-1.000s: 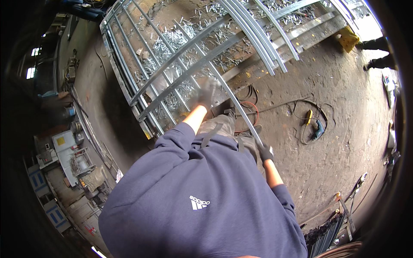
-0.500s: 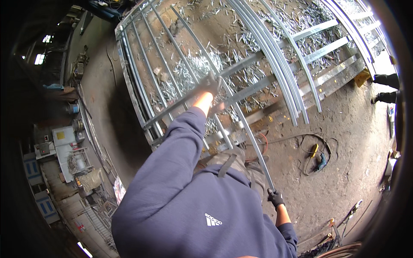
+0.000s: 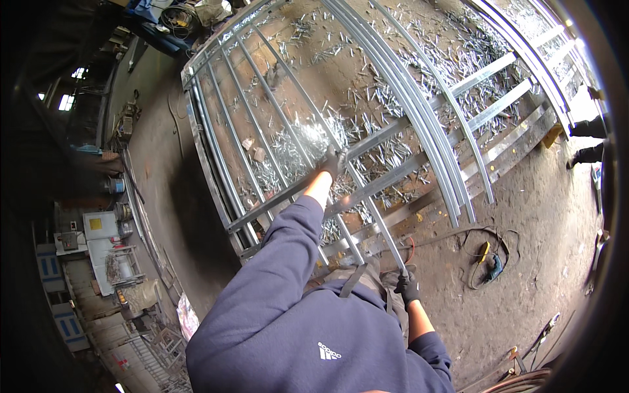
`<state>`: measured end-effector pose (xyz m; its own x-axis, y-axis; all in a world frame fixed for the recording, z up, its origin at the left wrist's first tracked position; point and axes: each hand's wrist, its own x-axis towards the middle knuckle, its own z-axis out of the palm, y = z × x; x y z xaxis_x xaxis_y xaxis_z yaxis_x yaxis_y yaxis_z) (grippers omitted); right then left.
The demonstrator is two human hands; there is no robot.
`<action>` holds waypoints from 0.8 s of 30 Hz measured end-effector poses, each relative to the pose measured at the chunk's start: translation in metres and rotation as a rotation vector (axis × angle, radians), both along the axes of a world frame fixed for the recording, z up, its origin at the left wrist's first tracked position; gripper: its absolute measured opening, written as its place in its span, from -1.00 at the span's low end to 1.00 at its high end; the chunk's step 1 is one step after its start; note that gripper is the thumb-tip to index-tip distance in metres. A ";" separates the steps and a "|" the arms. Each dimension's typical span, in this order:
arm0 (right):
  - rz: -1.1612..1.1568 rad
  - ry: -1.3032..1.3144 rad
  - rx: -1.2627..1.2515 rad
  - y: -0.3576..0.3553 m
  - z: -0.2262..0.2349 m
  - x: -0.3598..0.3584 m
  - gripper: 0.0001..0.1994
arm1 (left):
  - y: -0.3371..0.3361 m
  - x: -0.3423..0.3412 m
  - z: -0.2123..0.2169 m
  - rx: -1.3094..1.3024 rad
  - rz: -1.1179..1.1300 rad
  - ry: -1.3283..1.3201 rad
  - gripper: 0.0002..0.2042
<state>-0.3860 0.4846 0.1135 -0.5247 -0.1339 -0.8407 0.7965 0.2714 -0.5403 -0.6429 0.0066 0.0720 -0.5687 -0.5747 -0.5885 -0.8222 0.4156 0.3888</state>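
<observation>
My left hand (image 3: 333,162), in a dark glove, is closed on a long, thin galvanized metal bar (image 3: 380,221), where the bar passes over a cross rail (image 3: 375,141). Lower down, my right hand (image 3: 407,287), gloved in black, grips the near end of the same bar. The bar slants away from me across the rails. To its left lie several similar bars (image 3: 306,156), spaced apart. A bundle of bars (image 3: 419,111) lies close together on the right.
Cut metal offcuts (image 3: 386,157) are strewn beneath the rails. A blue power tool (image 3: 495,267) with a looped cable lies on the floor at right. Another person's dark-clothed legs (image 3: 590,141) show at the far right. Machinery (image 3: 103,242) stands at left.
My right hand has moved forward and slightly left with the bar's near end, sliding the bar away from me. My left hand, blurred before, is now steady on it. The whole view has shifted slightly.
</observation>
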 end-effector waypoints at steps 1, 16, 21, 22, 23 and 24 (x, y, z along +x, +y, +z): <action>0.016 -0.022 0.110 -0.003 0.001 0.000 -0.56 | -0.002 -0.001 0.001 0.053 -0.002 -0.015 -0.06; -0.027 -0.084 0.056 0.001 -0.004 0.000 -0.58 | -0.009 0.004 -0.058 0.063 0.062 0.359 -0.32; -0.006 -0.073 0.014 0.004 0.005 -0.004 -0.52 | -0.009 0.004 -0.056 0.094 0.124 0.260 -0.31; 0.002 -0.067 0.005 0.004 0.005 -0.005 -0.52 | -0.010 0.003 -0.058 0.156 0.166 0.274 -0.32; 0.005 -0.084 0.043 0.004 0.004 -0.006 -0.52 | -0.011 0.003 -0.061 0.127 0.131 0.298 -0.32; 0.012 -0.082 0.066 0.004 0.003 -0.006 -0.54 | -0.014 0.003 -0.064 0.123 0.110 0.301 -0.32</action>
<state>-0.3918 0.4884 0.1165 -0.4522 -0.0827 -0.8881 0.8338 0.3142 -0.4539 -0.6399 -0.0071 0.0079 -0.6660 -0.5772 -0.4725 -0.7005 0.2661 0.6622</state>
